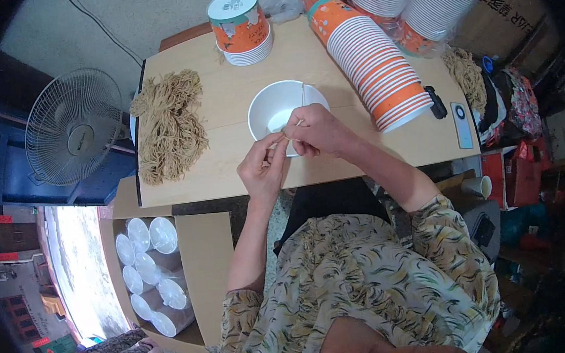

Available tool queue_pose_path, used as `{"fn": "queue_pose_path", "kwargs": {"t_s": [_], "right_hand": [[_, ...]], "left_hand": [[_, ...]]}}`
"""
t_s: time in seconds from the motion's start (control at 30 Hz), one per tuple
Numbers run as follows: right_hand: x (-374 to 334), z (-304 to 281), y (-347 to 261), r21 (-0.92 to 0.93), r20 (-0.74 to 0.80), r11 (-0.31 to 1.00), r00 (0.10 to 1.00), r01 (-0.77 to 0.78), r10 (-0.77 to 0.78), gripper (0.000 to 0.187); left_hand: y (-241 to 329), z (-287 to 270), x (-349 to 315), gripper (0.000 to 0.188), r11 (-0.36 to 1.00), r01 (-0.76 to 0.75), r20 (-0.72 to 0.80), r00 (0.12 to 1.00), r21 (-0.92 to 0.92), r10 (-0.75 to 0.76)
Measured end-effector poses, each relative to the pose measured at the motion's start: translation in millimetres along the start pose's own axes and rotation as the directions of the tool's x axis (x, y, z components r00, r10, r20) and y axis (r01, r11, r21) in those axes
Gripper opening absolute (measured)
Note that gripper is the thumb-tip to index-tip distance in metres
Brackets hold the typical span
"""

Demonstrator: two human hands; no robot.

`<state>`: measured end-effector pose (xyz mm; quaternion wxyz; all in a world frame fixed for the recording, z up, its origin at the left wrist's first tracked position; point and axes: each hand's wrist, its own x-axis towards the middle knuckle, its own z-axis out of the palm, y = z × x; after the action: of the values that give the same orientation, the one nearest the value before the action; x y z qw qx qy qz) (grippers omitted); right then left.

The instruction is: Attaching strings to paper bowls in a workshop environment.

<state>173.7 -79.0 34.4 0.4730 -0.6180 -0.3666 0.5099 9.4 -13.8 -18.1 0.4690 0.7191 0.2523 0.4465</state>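
A white paper bucket (268, 104) stands mouth up on the table, in front of me. From its rim a thin pale string (303, 94) runs down to my fingers. My right hand (322, 130) is closed in a pinch on this string, over the bucket's near side. Fingertips pressed together, my left hand (263, 168) meets the right one at the near rim and also pinches the string. Whether the string is knotted there is hidden by the fingers. At the table's left lies a heap of tan strings (169, 129).
Upside-down orange printed buckets (242, 37) stand at the back. A long nested bucket stack (373, 63) lies right, near a phone (462, 126). More wrapped stacks (441, 4) fill the far right. Left are a fan (80, 133) and a carton (210, 268) of wrapped white stacks.
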Motion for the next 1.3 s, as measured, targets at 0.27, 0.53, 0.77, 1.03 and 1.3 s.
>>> {"fn": "queue_pose_path", "kwargs": {"t_s": [0.27,0.53,0.77,1.03,1.3], "right_hand": [[1,7,-5,-0.034,0.001,0.997,0.998,-0.063,0.063,0.019],[-1,4,-3,-0.126,-0.021,0.991,0.999,-0.048,0.046,0.02],[5,-9,7,-0.113,0.014,0.993,0.999,-0.039,0.041,0.021],[-11,-8,2,-0.08,-0.091,0.979,0.977,0.188,-0.195,0.015],[-28,2,26,-0.334,-0.136,0.857,0.88,0.392,-0.456,0.019]], "left_hand": [[1,-4,-3,0.017,0.959,-0.202,-0.023,0.977,0.2,0.211],[6,-9,1,0.019,0.914,-0.326,0.046,0.945,0.24,0.324],[26,-12,7,0.012,0.978,-0.128,0.092,0.989,0.166,0.113],[13,-22,24,0.008,0.865,0.447,0.295,0.878,-0.227,-0.376],[22,-23,29,0.012,0.708,0.658,0.373,0.743,-0.256,-0.555]]}}
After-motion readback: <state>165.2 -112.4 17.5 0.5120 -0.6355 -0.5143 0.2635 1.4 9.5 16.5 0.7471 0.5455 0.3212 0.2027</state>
